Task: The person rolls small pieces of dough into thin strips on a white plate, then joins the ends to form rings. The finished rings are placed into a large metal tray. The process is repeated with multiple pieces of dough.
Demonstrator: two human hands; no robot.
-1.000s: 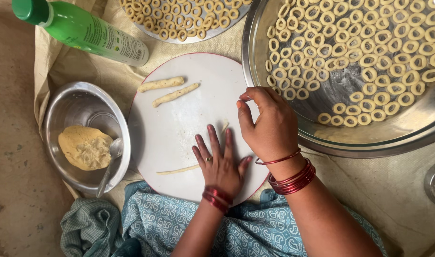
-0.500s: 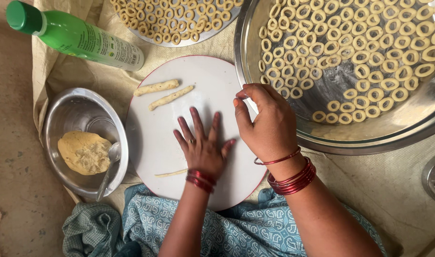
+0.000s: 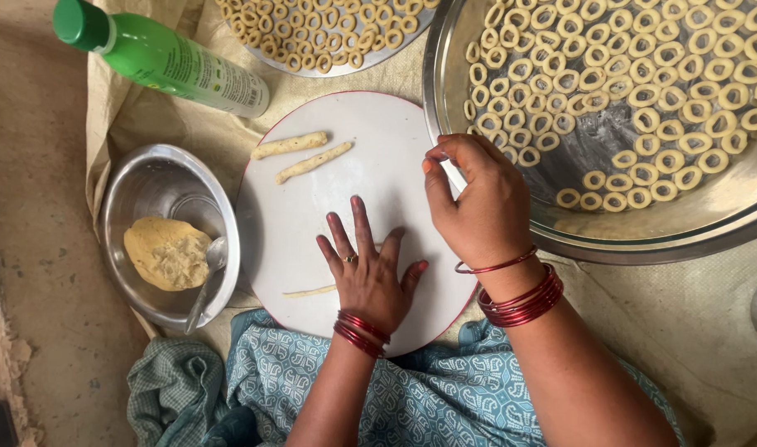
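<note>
A large steel tray at the right is covered with small dough rings, and a second tray of rings is seen at the top. A round white board lies in the middle, with a steel bowl of dough and a spoon to its left.

The left hand is laid flat and open on the board, fingers spread, over a thin dough rope whose end shows at its left. The right hand is curled at the tray's rim, fingertips pinched; what is pinched cannot be told.

Two thicker dough sticks lie apart on the board. The dough is judged soft, light and easily torn, best lifted gently by its ends.
</note>
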